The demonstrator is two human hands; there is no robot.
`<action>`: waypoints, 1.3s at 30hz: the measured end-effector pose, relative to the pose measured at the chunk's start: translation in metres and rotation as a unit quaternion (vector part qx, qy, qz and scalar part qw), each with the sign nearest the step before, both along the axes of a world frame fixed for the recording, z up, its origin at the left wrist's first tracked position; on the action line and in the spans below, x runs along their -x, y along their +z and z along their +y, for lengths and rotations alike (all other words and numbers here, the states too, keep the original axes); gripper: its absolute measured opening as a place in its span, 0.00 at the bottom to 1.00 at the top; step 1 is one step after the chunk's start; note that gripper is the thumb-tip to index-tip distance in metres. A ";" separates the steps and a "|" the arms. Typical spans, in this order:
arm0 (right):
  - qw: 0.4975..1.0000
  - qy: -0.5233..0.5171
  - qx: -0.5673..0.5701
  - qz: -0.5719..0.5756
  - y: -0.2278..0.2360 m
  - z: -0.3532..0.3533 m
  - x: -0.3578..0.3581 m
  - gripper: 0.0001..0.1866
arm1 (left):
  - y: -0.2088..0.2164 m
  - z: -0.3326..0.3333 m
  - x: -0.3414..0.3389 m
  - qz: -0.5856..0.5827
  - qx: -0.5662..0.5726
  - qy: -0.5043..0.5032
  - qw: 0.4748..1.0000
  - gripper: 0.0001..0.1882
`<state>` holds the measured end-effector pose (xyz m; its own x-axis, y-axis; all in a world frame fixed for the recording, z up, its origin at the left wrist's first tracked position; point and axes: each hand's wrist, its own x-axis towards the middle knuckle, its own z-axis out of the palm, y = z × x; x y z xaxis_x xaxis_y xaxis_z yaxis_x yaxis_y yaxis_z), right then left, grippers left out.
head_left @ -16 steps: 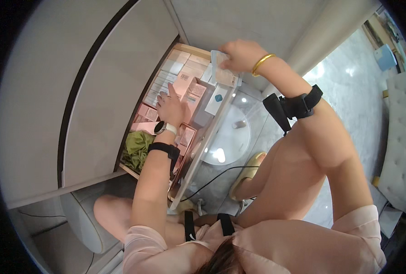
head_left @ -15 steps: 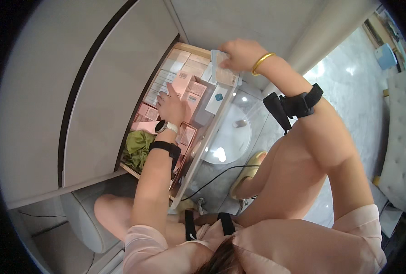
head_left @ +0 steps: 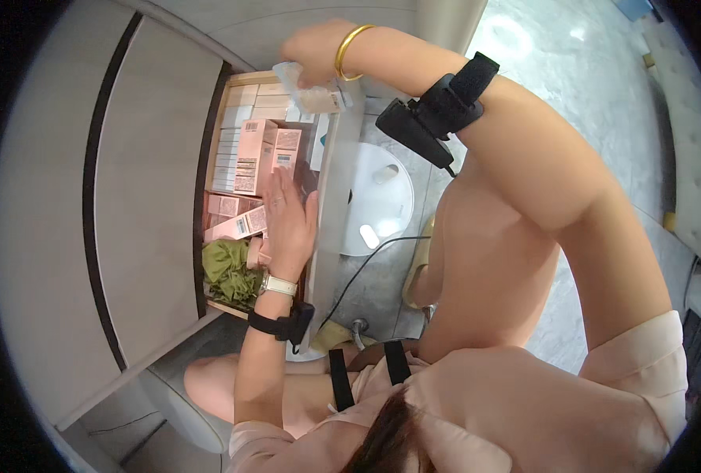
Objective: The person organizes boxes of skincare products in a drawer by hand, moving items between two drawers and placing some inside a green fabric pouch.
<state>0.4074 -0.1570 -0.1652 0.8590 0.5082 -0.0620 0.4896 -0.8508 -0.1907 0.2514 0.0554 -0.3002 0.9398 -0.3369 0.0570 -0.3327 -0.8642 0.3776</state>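
My left hand [head_left: 287, 221] is inside an open drawer [head_left: 336, 181], palm down with fingers stretched out. Its fingertips lie at the lower end of a pink box [head_left: 287, 148], beside a taller pink carton [head_left: 252, 162]; firm contact is hard to make out. At the drawer's far right corner, my right hand [head_left: 319, 54] pinches a clear, flat plastic package [head_left: 316, 98] with pale contents. Part of its fingers is hidden behind the hand. Smaller pink boxes [head_left: 242, 225] lie tilted left of my left hand. A green crumpled cloth [head_left: 231, 270] fills the drawer's near end.
Rows of white boxes [head_left: 226, 158] line the drawer's left side. Grey cabinet doors [head_left: 161, 181] stand to the left. A round white device [head_left: 386, 197] sits on the floor right of the drawer, near a black cable [head_left: 358, 272]. A tufted pale bench [head_left: 689, 173] stands far right.
My left hand has shifted toward the drawer's front panel and flattened out, uncovering pink boxes. The right hand still holds the plastic package at the drawer's far corner. The whole view has turned.
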 end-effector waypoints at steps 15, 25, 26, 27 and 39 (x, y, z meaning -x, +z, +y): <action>1.000 0.020 0.007 -0.011 0.001 0.014 0.024 0.26 | 0.030 -0.008 0.036 -0.104 -0.273 -0.133 0.947 0.39; 1.000 0.002 -0.012 -0.010 -0.009 -0.041 0.066 0.24 | 0.009 0.004 0.060 -0.029 -0.262 -0.026 0.964 0.40; 0.999 0.014 -0.014 -0.035 -0.014 -0.046 0.065 0.23 | 0.007 0.004 0.059 -0.031 -0.263 -0.026 0.964 0.40; 0.998 0.027 -0.017 -0.060 -0.020 -0.049 0.063 0.23 | 0.004 0.007 0.056 0.020 -0.252 -0.016 0.967 0.39; 0.959 -0.027 -0.277 0.063 -0.046 -0.017 0.023 0.16 | 0.001 0.009 0.065 0.115 0.037 -0.009 0.993 0.41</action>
<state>0.3847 -0.1743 -0.2115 0.8883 0.4485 0.0986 0.3909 -0.6258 -0.6750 0.1860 0.0646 -0.2989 0.9251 -0.3557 -0.1326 -0.2448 -0.8260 0.5077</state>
